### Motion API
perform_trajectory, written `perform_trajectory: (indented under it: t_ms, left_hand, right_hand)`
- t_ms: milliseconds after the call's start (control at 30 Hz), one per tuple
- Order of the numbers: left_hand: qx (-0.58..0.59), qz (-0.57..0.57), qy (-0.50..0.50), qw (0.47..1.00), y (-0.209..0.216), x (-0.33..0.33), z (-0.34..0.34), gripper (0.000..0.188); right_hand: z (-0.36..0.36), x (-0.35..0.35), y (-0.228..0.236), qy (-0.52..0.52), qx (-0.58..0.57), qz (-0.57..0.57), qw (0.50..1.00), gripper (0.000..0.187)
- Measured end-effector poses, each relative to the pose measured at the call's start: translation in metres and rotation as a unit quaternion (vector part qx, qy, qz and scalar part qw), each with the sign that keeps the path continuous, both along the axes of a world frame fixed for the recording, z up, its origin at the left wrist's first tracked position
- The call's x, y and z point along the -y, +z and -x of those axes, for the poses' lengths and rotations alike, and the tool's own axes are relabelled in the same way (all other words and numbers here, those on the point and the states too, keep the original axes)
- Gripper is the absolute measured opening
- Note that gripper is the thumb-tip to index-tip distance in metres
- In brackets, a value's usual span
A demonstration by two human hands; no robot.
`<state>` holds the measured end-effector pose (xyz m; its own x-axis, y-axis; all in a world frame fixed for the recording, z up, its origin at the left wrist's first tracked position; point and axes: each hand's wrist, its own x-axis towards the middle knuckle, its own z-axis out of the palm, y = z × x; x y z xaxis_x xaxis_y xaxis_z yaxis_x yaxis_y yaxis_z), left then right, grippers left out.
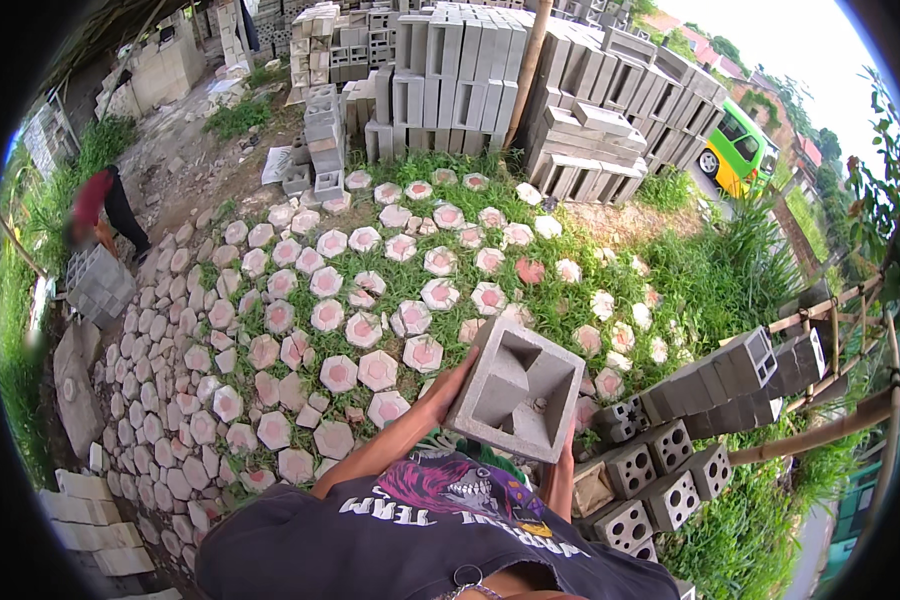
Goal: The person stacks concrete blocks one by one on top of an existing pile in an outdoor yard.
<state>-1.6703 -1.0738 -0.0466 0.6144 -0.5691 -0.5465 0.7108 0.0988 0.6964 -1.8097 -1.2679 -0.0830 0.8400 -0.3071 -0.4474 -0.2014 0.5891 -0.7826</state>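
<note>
- Grey rectangular hollow concrete block (518,388), tilted, held between the two hands in front of the chest, with the patchy green grass (420,375) beyond it
- Its open face, turned up towards the head, shows two deep hollows parted by a wall of the same grey concrete; both are shaded, and whether anything lies in them I cannot tell
- Left hand (450,388) against the block's left side, the forearm slanting up from the lower left; its fingers are spread around the edge and partly hidden, so their full curl cannot be told
- Right hand (566,450) at the block's lower right side, the forearm rising steeply; the fingers have hold of that side but are mostly behind the concrete, and how far they open does not show
- Just right of the forearm, grey concrete blocks with round holes (660,500) lie grouped, their holes dark inside
- Beyond them, a long row of grey concrete blocks (710,385) stands near a bamboo fence (850,422)
- White-rimmed hexagonal pavers with pinkish centres (337,373) cover the ground
- At far left, a co-worker in a red top (94,205) bends over a stack of grey blocks (100,285)
</note>
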Motion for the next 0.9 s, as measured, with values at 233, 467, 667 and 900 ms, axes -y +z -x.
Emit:
perform_trajectory:
  t_ms: [233, 467, 667, 900]
  left_hand:
    - [-0.056, 0.041, 0.197, 0.978, 0.013, -0.055, -0.073, 0.080]
    - [-0.012, -0.041, 0.237, 0.971, -0.004, -0.117, -0.215, 0.086]
    - [0.058, -0.092, 0.235, 0.966, -0.013, -0.196, -0.352, 0.081]
    - [0.027, -0.105, 0.322, 0.941, 0.004, -0.260, -0.441, 0.087]
  right_hand:
    - [-0.154, 0.005, 0.001, 0.136, -0.005, 0.028, 0.990, 0.057]
    - [-0.344, -0.049, -0.009, 0.232, 0.032, 0.051, 0.971, 0.058]
    - [-0.485, -0.116, -0.021, 0.272, 0.047, 0.061, 0.959, 0.059]
    - [-0.618, -0.174, -0.047, 0.298, 0.101, 0.060, 0.947, 0.060]
